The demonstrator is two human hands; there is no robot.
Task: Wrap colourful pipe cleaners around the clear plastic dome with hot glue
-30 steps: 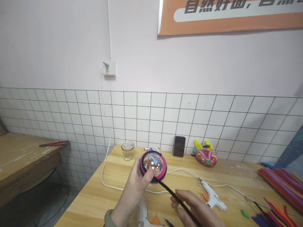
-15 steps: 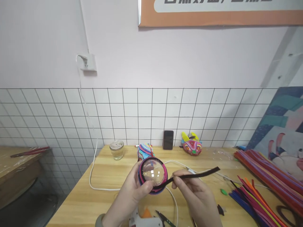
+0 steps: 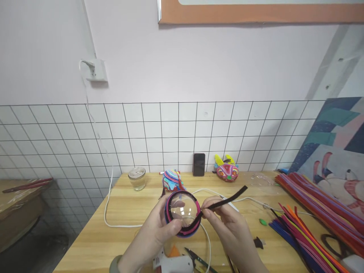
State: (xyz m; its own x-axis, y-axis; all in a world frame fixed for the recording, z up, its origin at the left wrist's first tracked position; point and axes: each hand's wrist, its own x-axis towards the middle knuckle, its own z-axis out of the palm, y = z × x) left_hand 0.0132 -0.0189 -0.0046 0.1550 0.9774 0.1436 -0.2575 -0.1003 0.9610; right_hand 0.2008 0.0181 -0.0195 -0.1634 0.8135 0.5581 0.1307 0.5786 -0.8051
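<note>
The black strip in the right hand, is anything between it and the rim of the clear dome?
Nothing visible is. The right hand pinches the black strip right at the edge of the clear dome, which the left hand holds up above the table. The strip's near end already meets the rim.

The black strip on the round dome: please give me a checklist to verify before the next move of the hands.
1. Left hand grips the dome: ok.
2. Right hand pinches the black strip: ok.
3. Strip lies along the dome's rim: ok at the lower right; far side cannot tell.
4. Free strip end clear of other things: ok.
5. Glue gun within reach on the table: ok.
6. Glue on the rim: cannot tell.
</note>
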